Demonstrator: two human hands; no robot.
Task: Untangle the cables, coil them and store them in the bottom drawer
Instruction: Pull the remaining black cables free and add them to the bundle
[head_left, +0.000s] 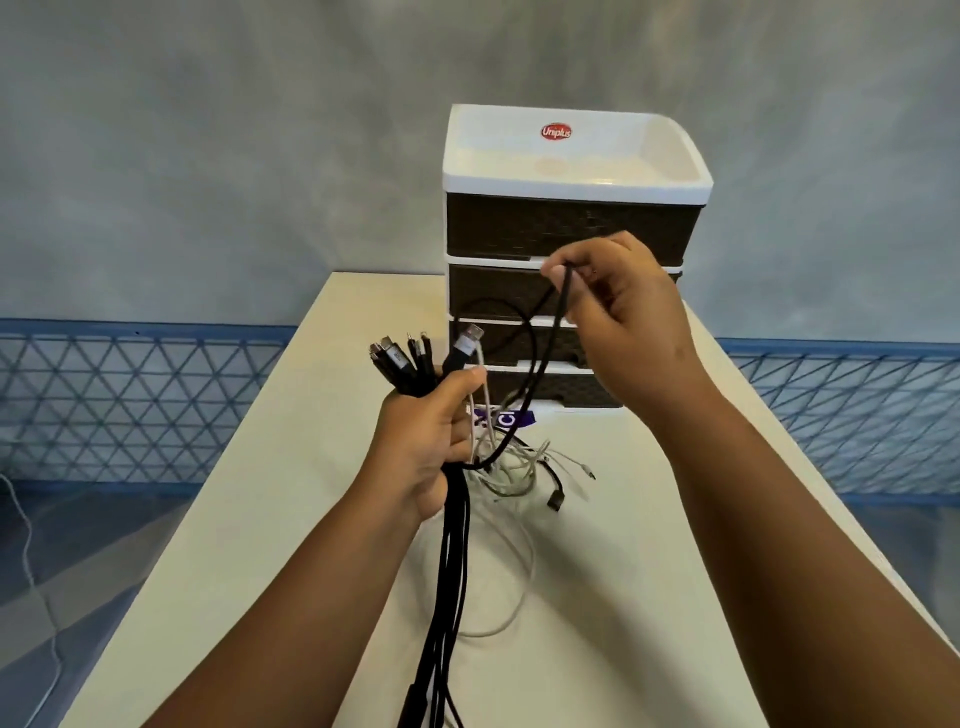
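Note:
My left hand (428, 441) grips a bundle of black cables (451, 571) above the table, their plug ends (400, 358) fanning out over my fist and their lengths hanging down toward me. My right hand (618, 317) is raised higher and pinches a loop of one black cable (545, 343) that runs down to my left hand. A tangle of white cables (519, 467) lies on the table under my hands. The drawer unit (571, 228) stands behind, white-framed with dark woven-pattern drawers. Its bottom drawer (561, 387) looks pushed in, partly hidden by my hands.
The white table (260, 545) is narrow, with edges close on both sides. A purple label (506, 418) lies in front of the drawer unit. Blue lattice fencing (130, 405) runs behind on both sides. A thin white cord (31, 571) trails on the floor at left.

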